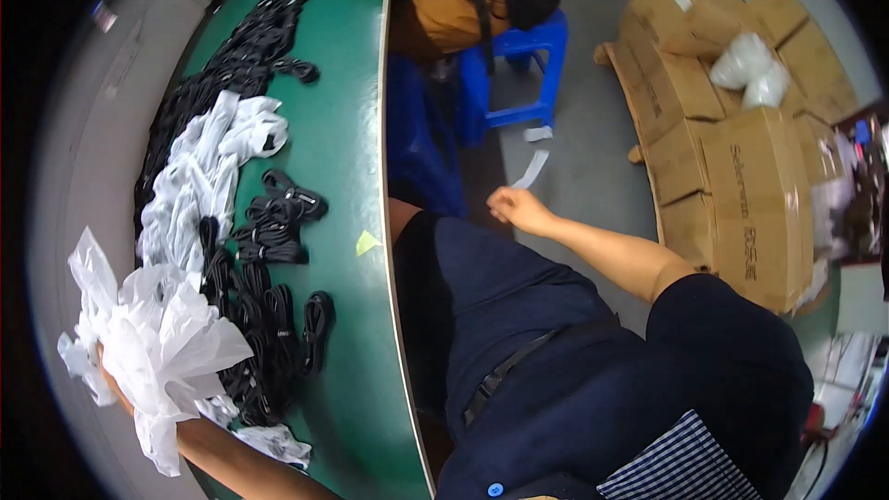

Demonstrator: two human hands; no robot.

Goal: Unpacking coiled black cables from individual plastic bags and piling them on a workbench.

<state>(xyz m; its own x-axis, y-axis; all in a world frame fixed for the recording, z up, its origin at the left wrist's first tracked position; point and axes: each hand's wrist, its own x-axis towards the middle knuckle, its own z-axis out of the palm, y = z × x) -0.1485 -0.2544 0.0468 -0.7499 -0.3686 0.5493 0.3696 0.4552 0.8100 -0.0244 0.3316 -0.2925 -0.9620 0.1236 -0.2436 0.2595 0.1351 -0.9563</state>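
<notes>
A crumpled bunch of translucent white plastic bags (176,338) is at the left side of the long green desk (356,343), beside coiled black cables (281,315). Gathering the bunch by its middle should keep loose corners off the coils. The left hand (111,381) reaches far out, mostly hidden by plastic, its grip impossible to tell. The right hand (521,210) hangs over the grey floor (593,153), fingers curled; whether it is closed fully, I cannot tell.
</notes>
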